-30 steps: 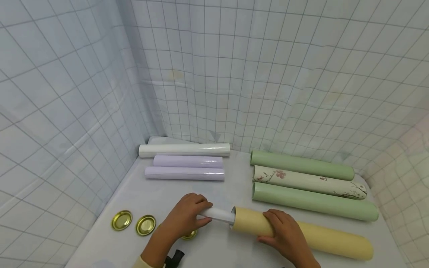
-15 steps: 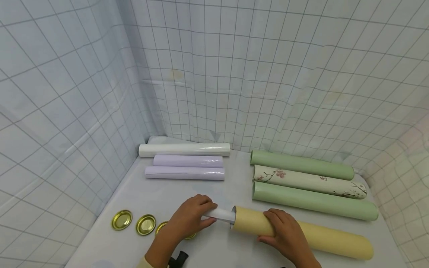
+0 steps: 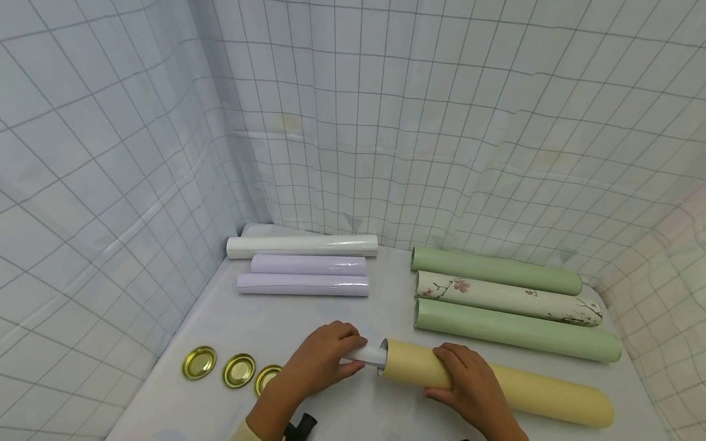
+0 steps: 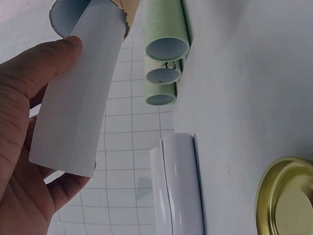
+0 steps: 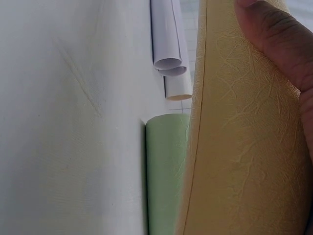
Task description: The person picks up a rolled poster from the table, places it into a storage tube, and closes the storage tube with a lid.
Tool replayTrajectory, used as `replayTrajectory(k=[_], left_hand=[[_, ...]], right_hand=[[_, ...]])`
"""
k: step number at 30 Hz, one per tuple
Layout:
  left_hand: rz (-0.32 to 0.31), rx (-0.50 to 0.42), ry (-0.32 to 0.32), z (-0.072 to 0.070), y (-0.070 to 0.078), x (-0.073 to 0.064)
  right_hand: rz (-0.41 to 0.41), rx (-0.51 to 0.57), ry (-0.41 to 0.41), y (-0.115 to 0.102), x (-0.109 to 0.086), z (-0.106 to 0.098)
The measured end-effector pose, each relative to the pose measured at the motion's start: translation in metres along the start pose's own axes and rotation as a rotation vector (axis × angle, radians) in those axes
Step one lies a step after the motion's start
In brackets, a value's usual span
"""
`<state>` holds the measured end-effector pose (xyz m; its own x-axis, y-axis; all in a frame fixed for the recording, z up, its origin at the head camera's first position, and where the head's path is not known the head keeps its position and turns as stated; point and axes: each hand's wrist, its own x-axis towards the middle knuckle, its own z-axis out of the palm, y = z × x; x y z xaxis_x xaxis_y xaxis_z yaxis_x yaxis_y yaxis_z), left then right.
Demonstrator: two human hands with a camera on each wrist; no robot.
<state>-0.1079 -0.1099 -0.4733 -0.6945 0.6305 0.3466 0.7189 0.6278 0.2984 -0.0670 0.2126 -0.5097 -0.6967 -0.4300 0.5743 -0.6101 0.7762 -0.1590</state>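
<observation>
My left hand (image 3: 320,362) pinches the outer end of a narrow white paper roll (image 4: 78,107), thumb on one side and fingers on the other. The roll's other end sits inside the open left end of a wide yellow wallpaper roll (image 3: 557,397). My right hand (image 3: 469,387) grips that yellow roll from above, left of its middle. In the right wrist view my thumb lies on the textured yellow paper (image 5: 239,127), and a lengthwise seam shows. How far the white roll reaches inside is hidden.
Behind lie two green rolls (image 3: 513,334) with a flowered roll (image 3: 507,298) between them. One white roll (image 3: 303,246) and two lilac rolls (image 3: 303,285) lie back left. Gold round lids (image 3: 239,370) stand front left, near a black object (image 3: 300,427). Grid-patterned sheets (image 3: 353,122) wall the table.
My left hand has moved right, and less of the white paper roll shows outside the yellow roll. A third gold lid has come into view. The right hand has stayed still.
</observation>
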Motion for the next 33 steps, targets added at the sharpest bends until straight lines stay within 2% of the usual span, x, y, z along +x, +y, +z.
replayTrajectory(k=[7,13,20,27,33], left_hand=[[-0.037,0.014,0.021,-0.009,-0.009,-0.010],[-0.054,-0.005,0.065,-0.016,-0.020,-0.022],[-0.067,-0.021,0.092,-0.019,-0.030,-0.031],[-0.077,-0.064,0.084,-0.018,-0.031,-0.033],[-0.072,-0.086,0.084,-0.017,-0.023,-0.029]], right_hand=[[-0.008,0.004,0.017,0.000,0.001,0.000],[-0.017,-0.001,0.025,0.000,0.001,0.000],[-0.014,0.009,0.027,0.000,0.001,0.001],[-0.015,0.011,0.027,0.000,0.001,0.001],[-0.018,0.007,0.026,-0.001,0.001,0.000]])
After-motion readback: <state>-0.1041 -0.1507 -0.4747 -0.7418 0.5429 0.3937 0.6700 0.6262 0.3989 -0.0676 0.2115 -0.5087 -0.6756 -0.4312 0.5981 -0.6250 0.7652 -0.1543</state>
